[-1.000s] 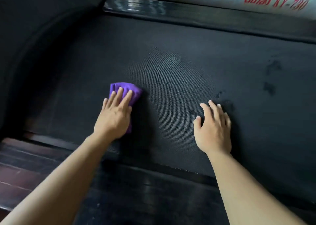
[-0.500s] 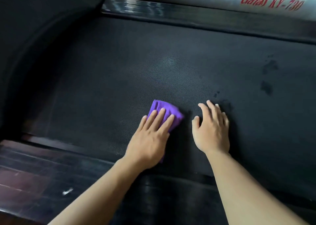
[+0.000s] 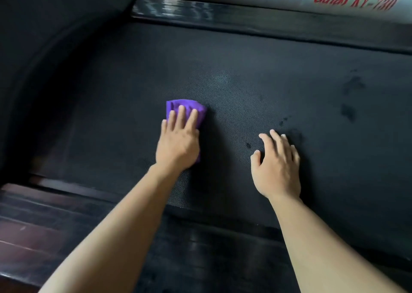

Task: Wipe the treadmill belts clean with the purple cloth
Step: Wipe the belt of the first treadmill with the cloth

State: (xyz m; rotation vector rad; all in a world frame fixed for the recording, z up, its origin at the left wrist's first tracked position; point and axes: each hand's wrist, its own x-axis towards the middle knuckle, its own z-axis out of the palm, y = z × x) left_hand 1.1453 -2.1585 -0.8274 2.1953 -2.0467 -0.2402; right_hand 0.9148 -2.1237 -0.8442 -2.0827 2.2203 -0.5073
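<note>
On treadmill belt, left hand pressed flat over half-hidden purple cloth, right hand spread open

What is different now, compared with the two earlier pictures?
The left hand, pressing the purple cloth flat on the treadmill belt, swept it right toward the right hand, then back left and a little farther from the person. Nothing was taken or released. The right hand stayed resting on the belt; the dark spots remain.
</note>
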